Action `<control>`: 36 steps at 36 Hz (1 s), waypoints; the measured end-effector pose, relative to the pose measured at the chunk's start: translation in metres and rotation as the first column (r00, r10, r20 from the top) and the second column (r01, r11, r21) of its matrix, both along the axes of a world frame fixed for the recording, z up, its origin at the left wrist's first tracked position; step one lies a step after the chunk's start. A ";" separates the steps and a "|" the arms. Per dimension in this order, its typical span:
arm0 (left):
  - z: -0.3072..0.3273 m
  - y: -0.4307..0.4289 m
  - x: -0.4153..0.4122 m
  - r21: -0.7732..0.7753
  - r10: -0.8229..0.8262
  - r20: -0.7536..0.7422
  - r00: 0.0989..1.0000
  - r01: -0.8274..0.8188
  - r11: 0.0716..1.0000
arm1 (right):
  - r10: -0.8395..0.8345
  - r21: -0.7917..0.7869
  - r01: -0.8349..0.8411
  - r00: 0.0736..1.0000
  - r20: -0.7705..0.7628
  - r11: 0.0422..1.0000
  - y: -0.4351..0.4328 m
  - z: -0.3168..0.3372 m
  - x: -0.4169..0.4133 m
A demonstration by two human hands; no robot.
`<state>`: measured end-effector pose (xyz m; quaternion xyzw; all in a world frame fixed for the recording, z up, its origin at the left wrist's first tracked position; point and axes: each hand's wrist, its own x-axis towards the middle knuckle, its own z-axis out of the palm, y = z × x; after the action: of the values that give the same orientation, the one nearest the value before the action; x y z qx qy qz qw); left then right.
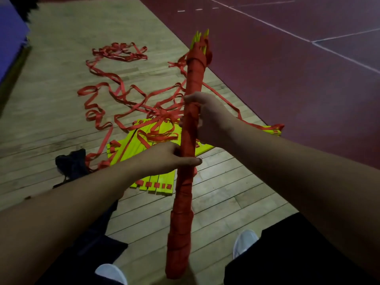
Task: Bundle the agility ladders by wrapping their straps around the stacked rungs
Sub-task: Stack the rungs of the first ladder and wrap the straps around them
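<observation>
A long bundle of stacked rungs (185, 182) wrapped in red strap runs from bottom centre up and away; yellow rung tips stick out of its far end (198, 39). My left hand (164, 156) grips the bundle near its middle, thumb across the front. My right hand (207, 116) grips it a little higher, fingers curled round it. On the floor beyond lie loose yellow rungs (144, 138) of another ladder, fanned out, with tangled red straps (123, 95) trailing over them and across the wood.
Wooden floorboards (51, 99) meet a dark red court surface (287, 68) with white lines on the right. A dark bag or cloth (71, 163) lies left of the rungs. My white shoes (244, 242) and dark trousers are at the bottom. A blue mat edge (10, 38) is at far left.
</observation>
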<state>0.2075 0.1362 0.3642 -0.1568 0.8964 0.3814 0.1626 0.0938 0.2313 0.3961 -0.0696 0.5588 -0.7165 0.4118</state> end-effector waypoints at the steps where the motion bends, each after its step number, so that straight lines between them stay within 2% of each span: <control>1: 0.002 -0.002 -0.001 0.066 0.035 -0.009 0.999 -0.034 0.997 | 0.002 -0.042 0.000 0.999 0.037 0.999 0.001 0.002 -0.001; 3: 0.008 -0.007 -0.001 0.266 0.087 0.016 0.996 -0.088 0.960 | 0.014 -0.091 -0.008 0.998 0.069 0.996 0.003 0.006 -0.004; 5: 0.014 -0.011 0.000 0.461 0.093 0.047 0.995 -0.105 0.881 | 0.045 -0.117 -0.038 0.997 0.061 0.992 0.005 0.007 -0.008; 7: 0.019 -0.011 0.003 0.542 0.058 0.060 0.997 -0.081 0.836 | 0.071 -0.133 -0.067 0.997 0.028 0.989 0.006 0.005 -0.009; 11: 0.019 -0.012 0.002 0.490 0.058 0.046 0.997 -0.073 0.869 | 0.075 0.002 -0.075 0.995 -0.070 0.997 0.004 0.001 -0.007; 16: 0.008 -0.005 0.002 0.419 0.132 0.043 0.990 -0.138 0.897 | 0.001 0.142 0.015 0.994 -0.112 0.990 -0.002 -0.006 -0.004; 18: 0.007 -0.006 0.001 0.444 0.177 0.023 0.984 -0.168 0.880 | -0.041 0.105 0.055 0.990 -0.134 0.993 -0.003 -0.005 -0.006; 21: 0.010 -0.016 0.002 0.513 0.217 -0.027 0.976 -0.173 0.841 | -0.054 0.009 0.055 0.995 -0.084 0.998 -0.001 0.002 -0.008; 24: 0.011 -0.028 0.002 0.572 0.291 -0.107 0.951 -0.181 0.800 | 0.067 0.150 -0.049 0.991 -0.117 0.987 0.001 -0.005 -0.003; 26: 0.010 -0.034 0.001 0.577 0.347 -0.143 0.927 -0.207 0.790 | 0.198 0.235 -0.185 0.980 -0.030 0.954 0.000 -0.014 0.003; 29: 0.008 -0.040 -0.001 0.611 0.414 -0.145 0.898 -0.248 0.752 | 0.366 0.211 -0.372 0.928 0.066 0.904 -0.006 -0.024 0.013; 31: 0.007 -0.045 -0.001 0.515 0.391 -0.163 0.906 -0.260 0.817 | 0.367 0.250 -0.363 0.930 0.034 0.897 -0.011 -0.027 0.017; 33: 0.010 -0.053 0.001 0.226 0.290 -0.215 0.933 -0.241 0.944 | 0.309 0.274 -0.294 0.951 -0.013 0.916 -0.017 -0.028 0.021; 34: 0.013 -0.056 0.001 0.094 0.250 -0.240 0.938 -0.234 0.968 | 0.262 0.286 -0.242 0.964 -0.034 0.927 -0.019 -0.030 0.023; 36: 0.021 -0.063 0.002 0.028 0.246 -0.274 0.930 -0.248 0.968 | 0.167 0.336 -0.129 0.982 -0.087 0.933 -0.024 -0.036 0.028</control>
<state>0.2100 0.0736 0.3852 -0.2142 0.8847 0.4138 -0.0132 0.1213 0.2076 0.3601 -0.0826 0.6863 -0.5750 0.4377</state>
